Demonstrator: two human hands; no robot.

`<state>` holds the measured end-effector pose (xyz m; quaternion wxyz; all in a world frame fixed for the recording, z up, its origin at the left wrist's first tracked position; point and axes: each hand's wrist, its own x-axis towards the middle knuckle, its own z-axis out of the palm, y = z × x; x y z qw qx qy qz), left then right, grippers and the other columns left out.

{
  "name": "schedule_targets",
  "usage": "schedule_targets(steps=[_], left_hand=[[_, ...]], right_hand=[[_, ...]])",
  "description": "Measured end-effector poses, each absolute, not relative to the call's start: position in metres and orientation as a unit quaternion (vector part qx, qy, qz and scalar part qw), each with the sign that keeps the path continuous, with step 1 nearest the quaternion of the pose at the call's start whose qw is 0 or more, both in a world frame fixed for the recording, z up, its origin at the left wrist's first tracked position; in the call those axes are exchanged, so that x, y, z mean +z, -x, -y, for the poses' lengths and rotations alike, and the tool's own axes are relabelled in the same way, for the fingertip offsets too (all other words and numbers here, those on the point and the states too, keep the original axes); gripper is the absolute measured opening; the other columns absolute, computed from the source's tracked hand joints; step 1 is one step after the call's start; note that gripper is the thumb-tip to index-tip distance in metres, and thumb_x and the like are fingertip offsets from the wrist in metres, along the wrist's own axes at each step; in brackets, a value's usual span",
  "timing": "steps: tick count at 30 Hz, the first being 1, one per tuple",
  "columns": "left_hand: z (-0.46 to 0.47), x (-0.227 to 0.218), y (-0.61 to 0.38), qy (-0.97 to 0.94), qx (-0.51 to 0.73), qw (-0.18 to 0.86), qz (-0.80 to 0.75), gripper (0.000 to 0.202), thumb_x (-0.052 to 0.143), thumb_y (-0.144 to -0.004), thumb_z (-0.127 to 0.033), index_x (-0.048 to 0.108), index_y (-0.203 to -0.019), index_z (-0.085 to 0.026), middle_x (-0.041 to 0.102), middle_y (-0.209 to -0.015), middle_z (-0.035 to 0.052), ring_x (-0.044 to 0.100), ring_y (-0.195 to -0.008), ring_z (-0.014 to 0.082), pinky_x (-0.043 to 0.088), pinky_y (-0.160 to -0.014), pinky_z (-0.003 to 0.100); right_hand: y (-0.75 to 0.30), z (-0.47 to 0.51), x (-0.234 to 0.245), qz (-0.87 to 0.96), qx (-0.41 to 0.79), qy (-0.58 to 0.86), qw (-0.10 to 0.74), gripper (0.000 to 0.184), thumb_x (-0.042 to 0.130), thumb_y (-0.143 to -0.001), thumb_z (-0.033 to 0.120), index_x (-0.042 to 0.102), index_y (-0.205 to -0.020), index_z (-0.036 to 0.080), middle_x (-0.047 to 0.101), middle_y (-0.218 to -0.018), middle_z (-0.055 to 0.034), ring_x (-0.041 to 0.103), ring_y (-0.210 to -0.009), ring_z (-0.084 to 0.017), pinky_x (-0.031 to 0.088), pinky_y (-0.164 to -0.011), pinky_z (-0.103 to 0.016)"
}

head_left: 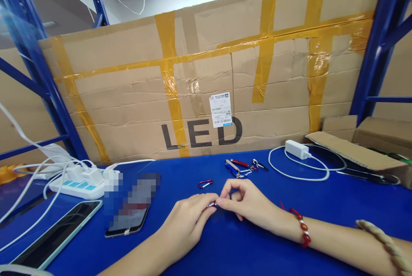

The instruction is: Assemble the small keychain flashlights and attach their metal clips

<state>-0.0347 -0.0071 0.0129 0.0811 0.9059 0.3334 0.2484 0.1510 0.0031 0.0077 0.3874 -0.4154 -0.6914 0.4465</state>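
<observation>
My left hand (188, 218) rests low over the blue tabletop, its thumb and fingers closed on a small red-and-silver piece (212, 204). Most of that piece is hidden, so its kind is unclear. From the other side, my right hand (249, 202) pinches at the same spot, thumb and forefinger pressed together beside the left fingertips. Whatever lies between the right fingertips is too small to make out. Just beyond the left hand lies a red carabiner clip (205, 184). Farther back is a cluster of slim red, blue, silver and black keychain pieces (237, 168) with metal clips.
At the left are a phone in a pale green case (58, 237), a dark phone (131, 220) and a white power strip (80, 188) with cables. A white charger (296, 149), scissors (370, 176) and a cardboard box (383, 138) are at the right. Tall cardboard (128, 108) stands behind.
</observation>
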Motion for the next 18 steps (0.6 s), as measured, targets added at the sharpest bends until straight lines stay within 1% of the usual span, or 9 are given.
schedule_targets(steps=[6, 10, 14, 16, 18], left_hand=[[0.003, 0.011, 0.034, -0.903, 0.251, 0.088, -0.338, 0.021, 0.035, -0.091, -0.022, 0.055, -0.098, -0.022, 0.065, -0.096, 0.0009, 0.061, -0.088, 0.0146, 0.045, -0.077, 0.021], [0.0, 0.011, 0.033, -0.896, 0.24, 0.088, -0.362, 0.021, 0.037, -0.091, -0.025, 0.055, -0.101, -0.022, 0.064, -0.096, 0.0017, 0.061, -0.086, 0.0153, 0.045, -0.075, 0.022], [-0.004, 0.01, 0.03, -0.893, 0.249, 0.073, -0.367, 0.024, 0.035, -0.09, -0.028, 0.054, -0.101, -0.018, 0.062, -0.081, 0.0024, 0.059, -0.072, 0.0149, 0.044, -0.073, 0.024], [-0.006, 0.01, 0.029, -0.897, 0.24, 0.067, -0.365, 0.026, 0.036, -0.09, -0.03, 0.053, -0.104, -0.017, 0.06, -0.076, 0.0008, 0.056, -0.065, 0.0135, 0.043, -0.07, 0.023], [-0.007, 0.01, 0.028, -0.902, 0.232, 0.069, -0.358, 0.027, 0.035, -0.09, -0.031, 0.053, -0.103, -0.017, 0.059, -0.072, -0.0008, 0.054, -0.061, 0.0123, 0.042, -0.065, 0.021]], right_hand=[[-0.152, -0.005, 0.009, 0.683, 0.47, 0.403, 0.388, 0.03, 0.068, -0.066, 0.041, 0.055, -0.068, 0.015, 0.048, -0.047, 0.0065, 0.04, -0.037, -0.004, 0.026, -0.036, -0.015], [-0.152, -0.01, 0.007, 0.689, 0.451, 0.393, 0.409, 0.032, 0.065, -0.068, 0.044, 0.055, -0.067, 0.014, 0.05, -0.051, 0.0056, 0.04, -0.037, -0.003, 0.028, -0.036, -0.015], [-0.152, -0.015, 0.001, 0.689, 0.44, 0.37, 0.442, 0.034, 0.066, -0.067, 0.046, 0.056, -0.068, 0.013, 0.054, -0.06, 0.0039, 0.041, -0.039, -0.002, 0.031, -0.037, -0.016], [-0.153, -0.016, -0.003, 0.691, 0.44, 0.353, 0.451, 0.034, 0.066, -0.066, 0.047, 0.056, -0.07, 0.014, 0.055, -0.063, 0.0036, 0.041, -0.04, -0.002, 0.032, -0.037, -0.016], [-0.155, -0.017, -0.005, 0.701, 0.432, 0.343, 0.452, 0.034, 0.065, -0.066, 0.047, 0.057, -0.07, 0.014, 0.055, -0.062, 0.0039, 0.042, -0.04, -0.002, 0.032, -0.038, -0.016]])
